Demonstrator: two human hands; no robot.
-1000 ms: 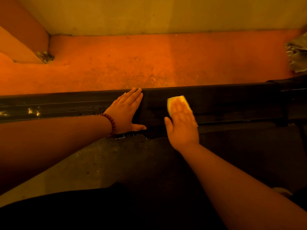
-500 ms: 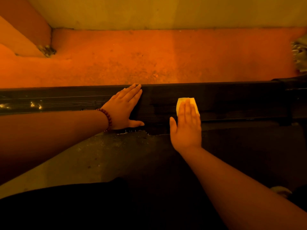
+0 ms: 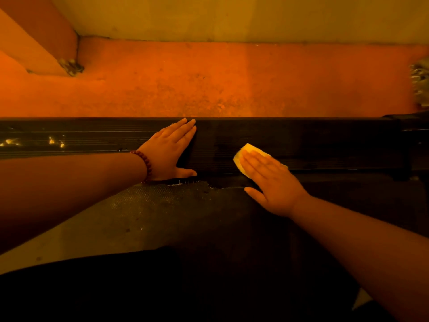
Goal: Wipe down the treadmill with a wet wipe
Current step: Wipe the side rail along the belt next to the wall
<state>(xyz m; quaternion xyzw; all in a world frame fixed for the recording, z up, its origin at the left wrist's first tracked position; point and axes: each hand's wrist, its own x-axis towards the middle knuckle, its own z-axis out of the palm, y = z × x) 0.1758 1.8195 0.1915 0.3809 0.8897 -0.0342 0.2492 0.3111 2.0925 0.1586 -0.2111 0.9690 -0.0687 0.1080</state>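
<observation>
Head view: pressing a folded yellow wet wipe (image 3: 249,149) flat onto the ribbed black side rail (image 3: 325,145) of the treadmill with the right grip (image 3: 271,182). Laying straight fingers (image 3: 257,161) over the wipe rather than curling round it, with the thumb spread toward the belt (image 3: 162,217). Probably spreading the palm's weight across the cloth to get full contact with the ridges.

Bracing on the same rail with the left grip (image 3: 168,152), released and flat, holding nothing. Resting near the wipe's left but apart from it, most likely steadying the body while leaning across the belt. Wearing a dark beaded bracelet (image 3: 146,163) at that wrist.

Catching glints on the rail far to the left, possibly wet streaks, though too dim to say. Judging the rail as partly done, with the right-hand stretch seemingly not yet covered.

Noting the frayed belt edge (image 3: 192,182) just below the left thumb, with loose threads liable to snag the wipe. Looking past the rail onto an orange floor (image 3: 209,84) meeting a pale wall (image 3: 232,17).
</observation>
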